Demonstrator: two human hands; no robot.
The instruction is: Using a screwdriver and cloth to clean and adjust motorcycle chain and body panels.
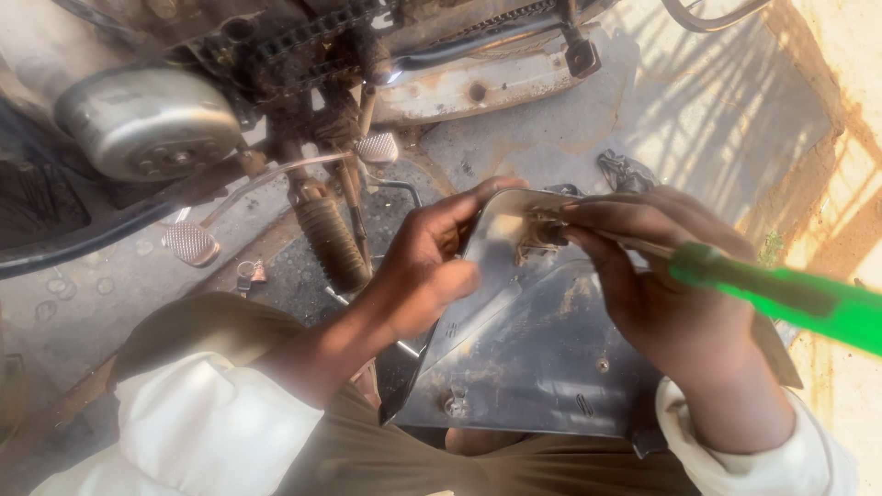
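Motorcycle underside fills 10–12 o'clock: round engine cover [147,124] at 10, greasy chain [303,37] at 12, ribbed footpeg [331,243] near centre, checkered pedal pad [190,243] at 9. Crumpled dark rag [625,172] at 1, on stained concrete floor [570,129].

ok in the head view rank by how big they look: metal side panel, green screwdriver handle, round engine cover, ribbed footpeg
1. metal side panel, nearest the camera
2. round engine cover
3. green screwdriver handle
4. ribbed footpeg
The last two look close; unsure.
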